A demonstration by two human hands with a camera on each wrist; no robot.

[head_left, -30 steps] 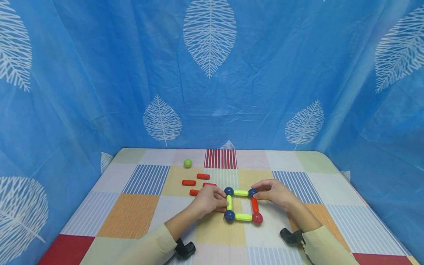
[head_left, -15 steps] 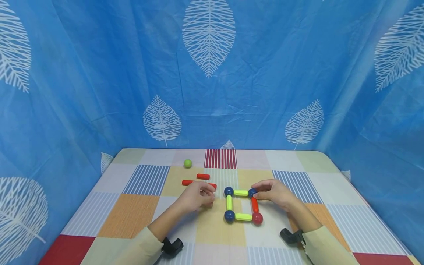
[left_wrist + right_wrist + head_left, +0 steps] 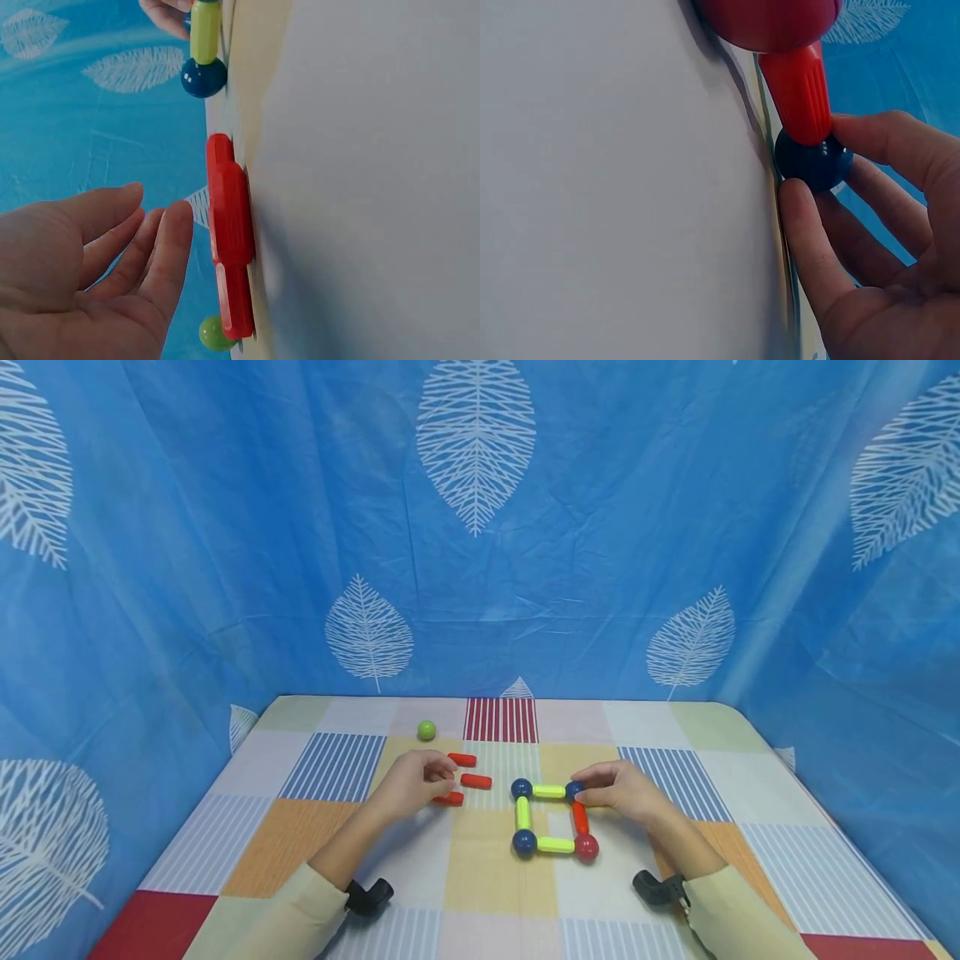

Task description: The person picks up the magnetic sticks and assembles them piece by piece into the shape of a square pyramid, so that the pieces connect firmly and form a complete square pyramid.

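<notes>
A square of magnetic rods and balls lies on the table: three yellow-green rods (image 3: 556,845), one red rod (image 3: 581,818), three dark blue balls (image 3: 524,842) and a red ball (image 3: 587,847). At its far right corner, my right hand (image 3: 628,791) pinches a dark blue ball (image 3: 814,159) between thumb and fingers. My left hand (image 3: 411,785) is above the loose red rods (image 3: 476,781) left of the square, partly covering them in the head view. In the left wrist view its fingers (image 3: 174,232) are loosely bent, with nothing between them, beside the red rods (image 3: 231,214).
Beyond the loose rods sits a green ball (image 3: 427,730). A patchwork-patterned cloth (image 3: 487,885) covers the table. Blue curtains (image 3: 480,610) with white leaf prints stand behind it and at both sides.
My left hand has left the square's left side and moved left and away from me to the loose red rods. The right hand keeps pinching the corner ball; the square has shifted slightly.
</notes>
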